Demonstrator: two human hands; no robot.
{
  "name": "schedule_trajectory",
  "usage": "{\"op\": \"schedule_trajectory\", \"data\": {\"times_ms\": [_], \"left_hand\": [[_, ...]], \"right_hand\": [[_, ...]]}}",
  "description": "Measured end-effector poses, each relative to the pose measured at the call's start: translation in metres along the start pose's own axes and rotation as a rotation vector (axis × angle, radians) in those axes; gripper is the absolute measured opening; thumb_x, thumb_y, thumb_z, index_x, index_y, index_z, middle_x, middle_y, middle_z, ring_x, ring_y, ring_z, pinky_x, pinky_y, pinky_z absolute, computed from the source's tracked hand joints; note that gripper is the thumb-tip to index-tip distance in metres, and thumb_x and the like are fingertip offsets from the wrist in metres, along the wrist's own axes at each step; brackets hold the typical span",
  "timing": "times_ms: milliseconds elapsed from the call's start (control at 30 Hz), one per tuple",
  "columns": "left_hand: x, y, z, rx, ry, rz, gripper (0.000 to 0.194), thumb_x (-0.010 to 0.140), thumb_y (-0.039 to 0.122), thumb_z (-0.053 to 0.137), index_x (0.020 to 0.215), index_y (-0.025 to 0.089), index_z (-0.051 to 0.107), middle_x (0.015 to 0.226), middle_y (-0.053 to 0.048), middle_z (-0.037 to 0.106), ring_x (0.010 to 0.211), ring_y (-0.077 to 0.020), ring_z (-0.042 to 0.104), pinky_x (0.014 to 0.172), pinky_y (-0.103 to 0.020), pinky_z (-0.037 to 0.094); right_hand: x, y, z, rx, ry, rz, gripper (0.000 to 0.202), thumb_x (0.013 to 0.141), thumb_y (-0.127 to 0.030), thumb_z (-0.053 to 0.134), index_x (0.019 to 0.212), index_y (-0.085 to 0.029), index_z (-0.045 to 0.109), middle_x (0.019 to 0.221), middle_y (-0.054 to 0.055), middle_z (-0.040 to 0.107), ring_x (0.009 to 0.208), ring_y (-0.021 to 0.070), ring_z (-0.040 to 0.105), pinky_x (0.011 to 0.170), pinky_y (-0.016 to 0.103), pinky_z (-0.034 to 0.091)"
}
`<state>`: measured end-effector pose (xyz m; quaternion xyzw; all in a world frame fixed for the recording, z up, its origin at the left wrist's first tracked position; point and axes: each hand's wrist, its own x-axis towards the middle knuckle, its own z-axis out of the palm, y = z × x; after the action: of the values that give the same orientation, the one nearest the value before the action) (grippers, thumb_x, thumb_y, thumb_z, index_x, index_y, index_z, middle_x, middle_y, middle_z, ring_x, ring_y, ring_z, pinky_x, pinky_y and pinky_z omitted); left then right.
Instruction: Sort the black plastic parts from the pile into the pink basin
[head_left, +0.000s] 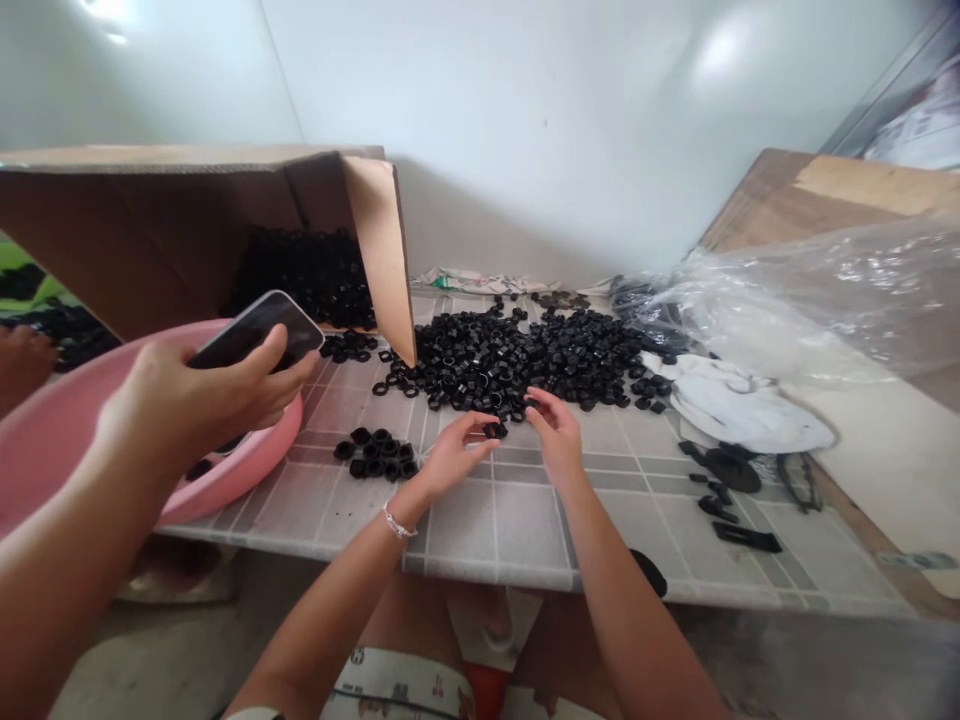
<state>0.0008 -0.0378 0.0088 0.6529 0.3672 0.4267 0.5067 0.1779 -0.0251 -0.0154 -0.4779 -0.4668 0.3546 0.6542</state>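
At the front of a large pile of small black rings [525,350], my left hand [459,452], with a beaded bracelet on the wrist, pinches a black ring [495,430] between thumb and fingers. My right hand [555,428] is just to its right, its fingertips closed on a small black piece [532,403] at the pile's edge. Left of my left hand, a small group of black caps [376,454] lies on the checked tablecloth [465,525].
Another person's hand [217,390] holds a phone [259,328] over a pink basin [255,480] at left. Behind it, an open cardboard box [386,250] holds more black pieces. White cloth [742,405], black scraps [746,537] and clear plastic [810,290] lie at right.
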Motion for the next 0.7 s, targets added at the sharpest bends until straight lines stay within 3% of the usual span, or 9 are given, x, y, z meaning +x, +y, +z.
{"op": "schedule_trajectory", "data": {"times_ms": [100, 200, 433, 700], "left_hand": [[0.001, 0.002, 0.000, 0.033, 0.040, -0.026, 0.029, 0.077, 0.024, 0.066, 0.105, 0.017, 0.063, 0.107, -0.009, 0.064, 0.095, -0.0184, 0.061, 0.091, -0.036, 0.050], [0.002, 0.001, 0.000, -0.001, 0.095, -0.060, 0.032, 0.074, 0.020, 0.068, 0.105, 0.017, 0.061, 0.106, -0.009, 0.064, 0.094, -0.0179, 0.061, 0.092, -0.037, 0.049], [0.004, -0.004, 0.000, -0.208, 0.129, -0.086, 0.031, 0.069, 0.030, 0.075, 0.086, 0.016, 0.052, 0.091, -0.003, 0.065, 0.088, -0.0154, 0.063, 0.089, -0.036, 0.049], [0.003, -0.008, -0.002, -0.168, 0.110, -0.078, 0.036, 0.070, 0.038, 0.074, 0.094, 0.015, 0.060, 0.091, -0.005, 0.067, 0.085, -0.0148, 0.063, 0.084, -0.031, 0.049]], "right_hand": [[-0.006, -0.004, 0.004, 0.151, -0.068, 0.081, 0.026, 0.072, -0.036, 0.069, 0.092, -0.023, 0.060, 0.096, 0.005, 0.068, 0.087, 0.0203, 0.066, 0.088, 0.042, 0.050], [-0.014, -0.010, 0.010, 0.240, -0.135, 0.064, 0.021, 0.075, -0.036, 0.068, 0.092, -0.025, 0.061, 0.098, 0.003, 0.071, 0.093, 0.0206, 0.067, 0.093, 0.043, 0.048], [-0.030, -0.018, 0.025, -0.038, -0.324, 0.025, 0.031, 0.083, -0.041, 0.059, 0.108, -0.027, 0.068, 0.117, 0.004, 0.068, 0.113, 0.0230, 0.059, 0.103, 0.043, 0.041], [-0.026, -0.010, 0.013, -0.076, -0.329, 0.069, 0.029, 0.075, -0.041, 0.067, 0.099, -0.025, 0.066, 0.100, 0.004, 0.068, 0.093, 0.0207, 0.062, 0.084, 0.037, 0.050]]}}
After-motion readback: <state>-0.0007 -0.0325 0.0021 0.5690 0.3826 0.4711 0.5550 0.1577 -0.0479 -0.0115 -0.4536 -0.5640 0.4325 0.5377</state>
